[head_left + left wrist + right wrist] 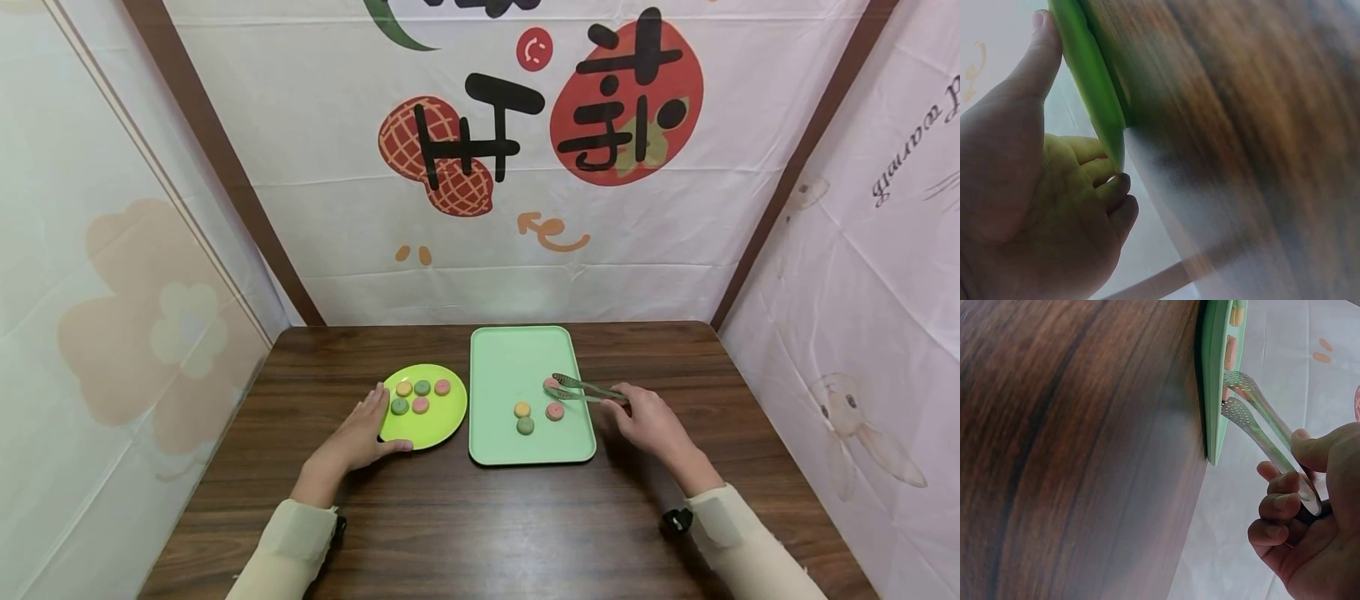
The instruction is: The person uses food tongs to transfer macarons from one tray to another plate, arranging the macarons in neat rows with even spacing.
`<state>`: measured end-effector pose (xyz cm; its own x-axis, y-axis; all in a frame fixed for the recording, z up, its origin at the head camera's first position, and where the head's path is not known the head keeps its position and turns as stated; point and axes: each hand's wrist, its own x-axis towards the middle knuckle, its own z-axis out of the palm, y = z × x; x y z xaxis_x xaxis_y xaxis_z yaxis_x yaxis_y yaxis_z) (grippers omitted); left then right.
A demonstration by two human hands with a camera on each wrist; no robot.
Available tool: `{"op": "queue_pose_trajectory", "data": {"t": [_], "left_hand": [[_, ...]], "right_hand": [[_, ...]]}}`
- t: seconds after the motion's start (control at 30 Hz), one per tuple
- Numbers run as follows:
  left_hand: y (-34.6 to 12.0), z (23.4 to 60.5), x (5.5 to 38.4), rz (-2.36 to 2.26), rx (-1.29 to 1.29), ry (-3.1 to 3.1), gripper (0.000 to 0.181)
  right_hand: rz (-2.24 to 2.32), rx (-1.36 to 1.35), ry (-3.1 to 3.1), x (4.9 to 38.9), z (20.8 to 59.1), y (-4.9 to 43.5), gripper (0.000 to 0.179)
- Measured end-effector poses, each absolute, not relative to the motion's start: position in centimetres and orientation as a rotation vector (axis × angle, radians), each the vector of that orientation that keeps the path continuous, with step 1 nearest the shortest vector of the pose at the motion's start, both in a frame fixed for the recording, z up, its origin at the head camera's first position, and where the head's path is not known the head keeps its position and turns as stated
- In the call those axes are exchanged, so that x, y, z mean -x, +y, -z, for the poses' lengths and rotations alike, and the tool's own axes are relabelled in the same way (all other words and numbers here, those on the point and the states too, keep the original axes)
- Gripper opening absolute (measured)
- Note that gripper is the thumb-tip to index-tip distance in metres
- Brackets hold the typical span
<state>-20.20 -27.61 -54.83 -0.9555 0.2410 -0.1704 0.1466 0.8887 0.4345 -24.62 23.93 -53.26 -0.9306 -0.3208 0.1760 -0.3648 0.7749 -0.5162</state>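
Note:
My right hand (651,423) grips metal tongs (1263,422) with perforated tips. The two tips stand apart on either side of a pink macaron-like cookie (551,383) on the pale green tray (513,354); whether they squeeze it I cannot tell. Nearer the front of the tray lie another pink cookie (554,412), a yellow one (522,409) and a green one (525,426). My left hand (358,437) rests against the lime plate (438,429), fingers along its left rim and thumb at the front rim. Several pink, green and yellow cookies (422,387) lie on the plate.
Plate and tray stand side by side on a dark wooden table (480,533), with a narrow gap between them. Behind the table hangs a printed white cloth (322,208); further cloth walls (862,333) flank both sides.

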Motion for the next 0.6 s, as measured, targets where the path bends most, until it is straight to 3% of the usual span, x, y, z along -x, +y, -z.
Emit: {"op": "queue_pose_trajectory", "data": {"t": [0.6], "left_hand": [[-27.74, 54.97, 20.19, -0.633, -0.302, 2.842, 0.121]], "right_hand": [[-0.861, -0.582, -2.856, 24.61, 53.21, 23.92, 0.024]]}}
